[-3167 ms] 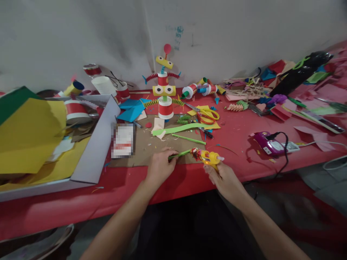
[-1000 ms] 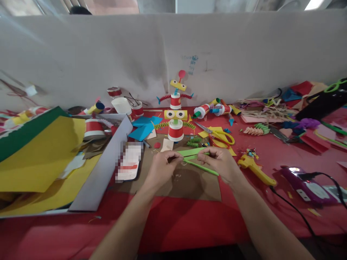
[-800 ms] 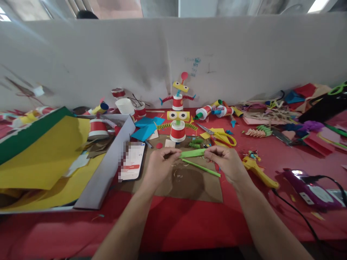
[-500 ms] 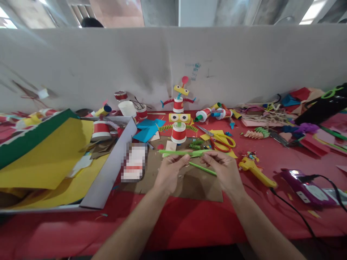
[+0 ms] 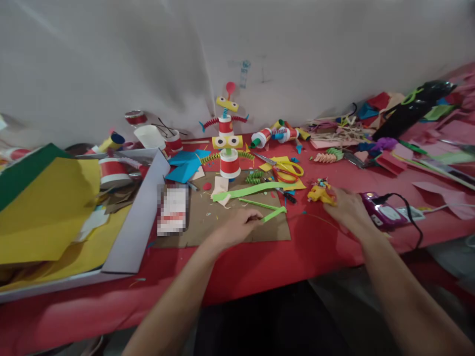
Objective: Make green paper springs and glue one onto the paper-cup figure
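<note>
My left hand (image 5: 241, 225) is closed in a pinch on one end of a narrow light-green paper strip (image 5: 274, 213), low over the brown cardboard (image 5: 200, 227). Beyond it, a wider green paper strip (image 5: 252, 190) and a thin green strip (image 5: 260, 203) lie across the cardboard. Over to the right, my right hand (image 5: 347, 210) is closed round the handle of a yellow glue gun (image 5: 321, 194), hiding most of that handle. A paper-cup figure (image 5: 230, 164) with yellow head and green folded arms stands at the cardboard's far edge.
Red-and-yellow scissors (image 5: 287, 170) lie behind the cardboard. A box (image 5: 126, 247) of coloured paper stands at left, a pixelated packet (image 5: 172, 210) beside it. A purple power socket (image 5: 384, 210) with a black cord sits at right. Another cup figure (image 5: 225, 126) stands near the wall.
My hands have moved apart: the right went right to the glue gun, the left stayed over the cardboard with a strip. The wider green strip now lies down. The view has tilted down and right.
</note>
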Demonstrator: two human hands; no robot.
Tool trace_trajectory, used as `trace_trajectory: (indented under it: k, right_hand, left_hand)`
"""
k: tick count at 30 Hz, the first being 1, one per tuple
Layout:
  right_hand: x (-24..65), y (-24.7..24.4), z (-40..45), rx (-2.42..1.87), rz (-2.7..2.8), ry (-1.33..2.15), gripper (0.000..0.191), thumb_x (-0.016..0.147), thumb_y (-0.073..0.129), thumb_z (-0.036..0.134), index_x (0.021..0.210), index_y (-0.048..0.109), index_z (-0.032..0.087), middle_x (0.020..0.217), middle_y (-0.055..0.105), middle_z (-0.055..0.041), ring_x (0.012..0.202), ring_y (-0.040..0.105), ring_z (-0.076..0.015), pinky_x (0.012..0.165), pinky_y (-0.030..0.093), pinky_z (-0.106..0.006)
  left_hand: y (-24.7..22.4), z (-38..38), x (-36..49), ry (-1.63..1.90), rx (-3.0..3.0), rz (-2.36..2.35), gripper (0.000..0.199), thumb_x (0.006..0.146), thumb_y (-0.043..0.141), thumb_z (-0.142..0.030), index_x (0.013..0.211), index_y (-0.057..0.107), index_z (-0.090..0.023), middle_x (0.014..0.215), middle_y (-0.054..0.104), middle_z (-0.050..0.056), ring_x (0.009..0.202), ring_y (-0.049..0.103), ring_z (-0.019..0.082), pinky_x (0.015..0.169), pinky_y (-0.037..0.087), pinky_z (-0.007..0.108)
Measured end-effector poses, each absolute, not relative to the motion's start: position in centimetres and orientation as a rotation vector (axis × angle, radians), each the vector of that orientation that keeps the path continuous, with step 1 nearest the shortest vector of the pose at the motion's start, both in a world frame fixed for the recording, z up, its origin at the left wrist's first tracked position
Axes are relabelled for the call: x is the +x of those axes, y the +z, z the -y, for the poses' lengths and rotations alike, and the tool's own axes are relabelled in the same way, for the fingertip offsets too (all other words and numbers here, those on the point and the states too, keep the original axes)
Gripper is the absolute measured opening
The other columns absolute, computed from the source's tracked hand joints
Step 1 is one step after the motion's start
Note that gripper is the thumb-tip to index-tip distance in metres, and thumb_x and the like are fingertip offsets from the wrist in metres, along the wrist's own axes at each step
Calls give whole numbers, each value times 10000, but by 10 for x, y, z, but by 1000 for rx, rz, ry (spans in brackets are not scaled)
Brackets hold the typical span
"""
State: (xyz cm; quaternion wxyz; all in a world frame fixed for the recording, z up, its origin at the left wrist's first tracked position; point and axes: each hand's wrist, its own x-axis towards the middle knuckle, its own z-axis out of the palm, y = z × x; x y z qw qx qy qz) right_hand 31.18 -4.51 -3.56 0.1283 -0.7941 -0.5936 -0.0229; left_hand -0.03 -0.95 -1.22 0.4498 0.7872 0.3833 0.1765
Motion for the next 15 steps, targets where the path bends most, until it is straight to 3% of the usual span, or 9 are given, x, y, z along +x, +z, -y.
trace_trajectory:
  k: [6,11,13,15]
  right_hand:
    - [307,-34,32,-2438,1849,44,378,688,578,264,1021,596,86,914,650,-201,846,605,-314,704,406,-367]
    - [296,-10,43,-2371,1684,-173,488,712,544,245,1139,516,10,1036,592,-267,960,569,-325,740,387,-358]
    - [291,1,58,-2283,1588,-183,415,724,539,248,1101,550,75,979,619,-210,893,579,-297,719,388,-355]
    - [286,9,77,-2179,1484,-23,218,730,560,294,885,615,150,740,625,-106,712,573,-245,639,383,-335]
  left_hand:
    - [-19,28,-11,578,2092,-1234,226,791,560,-271,978,671,-209,982,679,60,866,611,190,770,455,319]
    - [-29,54,-18,566,2230,-1258,259,754,622,-280,1006,675,-249,994,656,37,908,600,192,801,463,325]
    - [-34,59,-17,577,2248,-1278,207,792,573,-265,961,691,-245,948,666,33,874,606,179,790,466,313]
    - [-36,60,-16,598,2265,-1275,202,823,530,-273,931,697,-236,906,669,35,850,608,171,779,467,302]
